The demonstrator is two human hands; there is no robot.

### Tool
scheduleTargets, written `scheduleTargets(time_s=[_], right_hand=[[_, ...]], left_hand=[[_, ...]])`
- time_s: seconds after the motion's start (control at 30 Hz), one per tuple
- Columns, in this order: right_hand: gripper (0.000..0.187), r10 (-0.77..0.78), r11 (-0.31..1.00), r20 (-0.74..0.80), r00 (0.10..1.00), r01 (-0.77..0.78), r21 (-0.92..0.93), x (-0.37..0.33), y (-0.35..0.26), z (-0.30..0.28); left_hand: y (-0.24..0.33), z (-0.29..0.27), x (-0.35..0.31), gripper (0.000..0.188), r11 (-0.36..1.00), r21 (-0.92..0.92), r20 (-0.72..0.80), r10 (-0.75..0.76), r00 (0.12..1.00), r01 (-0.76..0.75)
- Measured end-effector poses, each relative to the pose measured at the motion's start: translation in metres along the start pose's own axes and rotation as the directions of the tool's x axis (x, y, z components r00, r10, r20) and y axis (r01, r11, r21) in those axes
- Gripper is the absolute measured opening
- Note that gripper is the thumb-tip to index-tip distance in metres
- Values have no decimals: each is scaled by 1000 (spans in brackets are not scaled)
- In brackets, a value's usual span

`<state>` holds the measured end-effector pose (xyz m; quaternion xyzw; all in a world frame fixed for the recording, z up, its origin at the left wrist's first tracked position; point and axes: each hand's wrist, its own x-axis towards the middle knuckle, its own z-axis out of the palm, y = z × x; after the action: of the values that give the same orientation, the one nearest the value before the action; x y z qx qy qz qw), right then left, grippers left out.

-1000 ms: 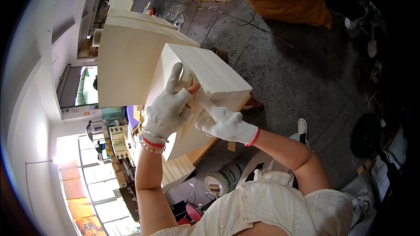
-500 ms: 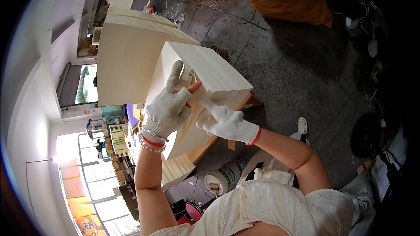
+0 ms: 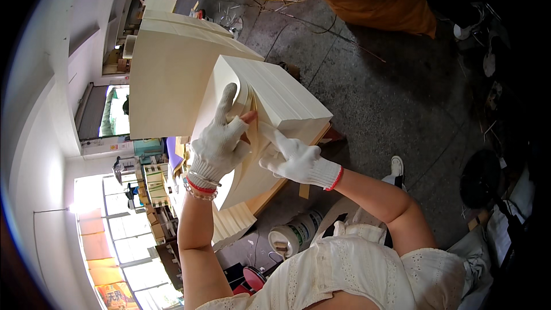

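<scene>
A tall stack of cream-white paper sheets (image 3: 295, 95) stands in front of me, its near edges fanned and curled up. My left hand (image 3: 218, 143), in a white knit glove with a bare thumb tip, grips the curled sheets. Its index finger lies along the top sheet and its thumb is at their edges. My right hand (image 3: 295, 161), gloved alike, is at the stack's near side. Its index finger stretches toward the gap under the lifted sheets, with the fingers apart. Whether it touches the sheets inside the gap is hidden.
A larger stack of pale sheets (image 3: 172, 74) stands beyond on the left. The near stack rests on a wooden board (image 3: 270, 194). A white bucket (image 3: 287, 238) is below, close to me. Large orange-yellow sacks (image 3: 367, 0) lie on the grey floor (image 3: 367, 103) at the back.
My left thumb has drawn back slightly along the sheet edges, and the fanned sheets show a somewhat different gap. My right hand has shifted slightly to the right.
</scene>
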<state>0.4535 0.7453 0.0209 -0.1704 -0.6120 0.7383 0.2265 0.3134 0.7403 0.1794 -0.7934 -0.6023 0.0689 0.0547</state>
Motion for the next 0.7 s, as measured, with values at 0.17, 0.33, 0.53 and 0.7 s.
scheduleTargets(time_s=[0.17, 0.33, 0.53, 0.7], right_hand=[[77, -68, 997, -99, 993, 71, 30, -4, 1, 0], [72, -304, 906, -325, 896, 377, 192, -29, -25, -4], [51, 175, 841, 177, 968, -241, 484, -8, -45, -7], [54, 91, 663, 287, 954, -273, 697, -8, -42, -8]], left_hand=[[11, -6, 2, 15, 997, 42, 30, -71, 997, 69], [2, 2, -7, 27, 998, 55, -46, -33, 998, 35], [9, 0, -13, 53, 991, -137, -133, -5, 991, -13], [19, 27, -62, 80, 903, -392, -92, -230, 969, 177]])
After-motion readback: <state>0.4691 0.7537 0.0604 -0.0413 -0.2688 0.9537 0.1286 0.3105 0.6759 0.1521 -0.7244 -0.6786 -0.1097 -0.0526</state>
